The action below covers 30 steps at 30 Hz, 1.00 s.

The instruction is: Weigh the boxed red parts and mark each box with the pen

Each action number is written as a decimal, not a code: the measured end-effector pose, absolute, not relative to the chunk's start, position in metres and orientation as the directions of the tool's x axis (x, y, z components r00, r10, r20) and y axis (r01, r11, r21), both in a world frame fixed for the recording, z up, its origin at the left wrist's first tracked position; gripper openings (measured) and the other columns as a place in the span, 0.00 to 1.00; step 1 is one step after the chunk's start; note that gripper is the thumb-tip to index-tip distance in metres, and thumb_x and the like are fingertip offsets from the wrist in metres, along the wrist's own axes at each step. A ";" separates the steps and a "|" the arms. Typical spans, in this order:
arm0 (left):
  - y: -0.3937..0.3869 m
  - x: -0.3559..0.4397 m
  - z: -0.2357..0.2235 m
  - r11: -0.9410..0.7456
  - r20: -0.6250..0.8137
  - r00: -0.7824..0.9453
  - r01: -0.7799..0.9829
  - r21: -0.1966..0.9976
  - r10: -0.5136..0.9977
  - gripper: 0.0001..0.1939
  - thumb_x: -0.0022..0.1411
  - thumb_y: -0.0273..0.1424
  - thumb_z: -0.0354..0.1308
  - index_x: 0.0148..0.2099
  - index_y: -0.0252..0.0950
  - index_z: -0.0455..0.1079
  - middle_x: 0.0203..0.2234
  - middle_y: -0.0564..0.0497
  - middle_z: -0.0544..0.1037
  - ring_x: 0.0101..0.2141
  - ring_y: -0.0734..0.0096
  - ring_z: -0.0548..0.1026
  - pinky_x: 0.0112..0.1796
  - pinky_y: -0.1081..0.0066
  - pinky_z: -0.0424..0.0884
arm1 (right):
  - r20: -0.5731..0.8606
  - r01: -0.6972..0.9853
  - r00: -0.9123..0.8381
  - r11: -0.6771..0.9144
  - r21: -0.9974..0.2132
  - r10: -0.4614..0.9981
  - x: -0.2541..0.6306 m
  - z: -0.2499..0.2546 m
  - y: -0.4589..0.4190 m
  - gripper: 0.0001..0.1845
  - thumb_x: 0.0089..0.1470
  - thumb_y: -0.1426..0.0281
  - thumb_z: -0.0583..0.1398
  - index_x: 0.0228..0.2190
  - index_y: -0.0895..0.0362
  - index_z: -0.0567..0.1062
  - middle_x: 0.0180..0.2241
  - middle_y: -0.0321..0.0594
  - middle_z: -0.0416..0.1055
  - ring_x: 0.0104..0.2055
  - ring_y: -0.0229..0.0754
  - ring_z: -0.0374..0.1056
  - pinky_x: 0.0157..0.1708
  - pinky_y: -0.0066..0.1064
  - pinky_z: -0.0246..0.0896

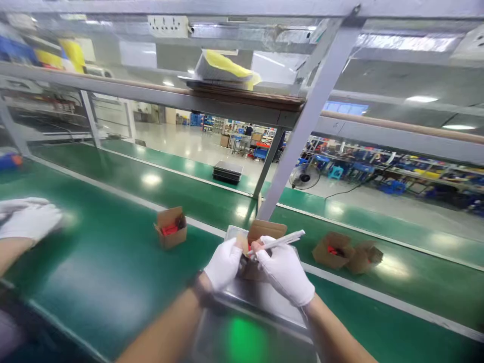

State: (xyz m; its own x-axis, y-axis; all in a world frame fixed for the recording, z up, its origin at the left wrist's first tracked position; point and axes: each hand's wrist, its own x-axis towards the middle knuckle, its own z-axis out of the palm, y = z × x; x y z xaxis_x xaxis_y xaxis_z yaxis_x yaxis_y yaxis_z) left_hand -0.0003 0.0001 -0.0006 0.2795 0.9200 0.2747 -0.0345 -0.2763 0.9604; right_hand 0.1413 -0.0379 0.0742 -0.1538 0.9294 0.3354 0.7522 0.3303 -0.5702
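— Box of brown cardboard with a raised flap, just right of the frame's centre: how does it lie from each grip?

— Ahead of both, over the silvery metal platform, its flap standing toward the top of the frame. The white-gloved left hand reaches it from the lower left, the white-gloved right hand from the lower right.

— Which is nearer the opening?

— The right, I judge: its fingertips overlap the box in view, while the left's are at the box's left side. Depth is hard to read.

— What does each grip have?

— The left's thumb and fingers pinch a pale tan piece of card; whether it belongs to the box I cannot tell. The right pinches a slim white stick.

— Its long axis?

— Slanted: from the fingertips, close to the red contents, up toward the right of the frame. The free end points away from the left hand.

— Anything similar about?

— A smaller open brown carton with a red item inside, on the glossy green desk left of the frame's centre, well apart from both hands
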 end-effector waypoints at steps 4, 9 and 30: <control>0.000 -0.001 -0.001 -0.289 0.283 0.273 -0.020 0.957 0.919 0.22 0.65 0.45 0.40 0.33 0.33 0.65 0.24 0.50 0.70 0.23 0.74 0.64 0.26 0.73 0.61 | 0.354 0.741 -0.152 0.343 -0.578 0.923 0.140 0.074 -0.037 0.15 0.57 0.64 0.51 0.22 0.56 0.68 0.24 0.36 0.70 0.29 0.41 0.65 0.30 0.28 0.53; -0.001 -0.002 0.001 -0.288 0.278 0.281 -0.008 0.958 0.919 0.22 0.65 0.45 0.40 0.32 0.34 0.65 0.22 0.51 0.69 0.21 0.74 0.63 0.25 0.73 0.60 | 0.354 0.718 -0.118 0.326 -0.615 0.928 0.140 0.073 -0.039 0.15 0.56 0.64 0.51 0.22 0.55 0.68 0.24 0.36 0.71 0.29 0.41 0.66 0.29 0.28 0.53; -0.005 -0.004 0.007 -0.201 0.200 0.293 -0.025 0.979 0.935 0.18 0.63 0.44 0.42 0.30 0.37 0.64 0.21 0.50 0.70 0.22 0.72 0.66 0.25 0.71 0.62 | 0.338 0.627 -0.055 0.296 -0.720 0.940 0.147 0.068 -0.036 0.16 0.54 0.64 0.53 0.18 0.56 0.67 0.21 0.36 0.69 0.25 0.39 0.64 0.27 0.27 0.55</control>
State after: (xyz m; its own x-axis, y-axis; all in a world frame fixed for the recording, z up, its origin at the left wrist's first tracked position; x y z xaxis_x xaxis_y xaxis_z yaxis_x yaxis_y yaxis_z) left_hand -0.0044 -0.0052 0.0075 0.2929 0.9350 0.1999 -0.0254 -0.2014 0.9792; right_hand 0.1469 -0.0363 0.0682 -0.0550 0.9397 0.3375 0.6274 0.2955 -0.7205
